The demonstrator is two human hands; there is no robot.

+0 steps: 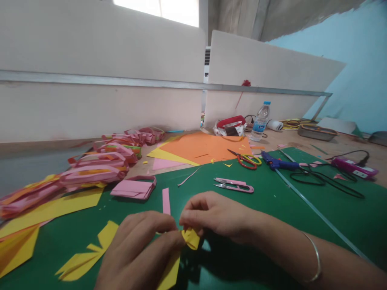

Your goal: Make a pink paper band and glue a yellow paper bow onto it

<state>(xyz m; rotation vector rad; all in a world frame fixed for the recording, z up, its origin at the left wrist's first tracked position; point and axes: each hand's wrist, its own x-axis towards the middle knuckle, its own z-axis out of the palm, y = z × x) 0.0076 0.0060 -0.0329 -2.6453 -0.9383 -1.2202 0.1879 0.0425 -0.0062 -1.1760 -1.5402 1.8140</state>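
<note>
My left hand [139, 251] and my right hand [213, 215] meet low in the middle of the view, over a green cutting mat [272, 209]. Both pinch a small folded piece of yellow paper [191, 238] between thumb and fingers. A longer yellow strip [169, 274] runs down from under my left hand. My right wrist wears a thin silver bangle [314, 257]. A narrow pink paper strip [166, 201] lies just behind my hands.
Pink thread snips [234, 185], red-and-yellow scissors [246, 160], a blue glue gun [276, 163] with black cord, and a long ruler lie on the mat. Folded pink paper pieces [90, 171] pile at left. Orange and yellow sheets [202, 147], a water bottle [260, 121] and a metal tray stand behind.
</note>
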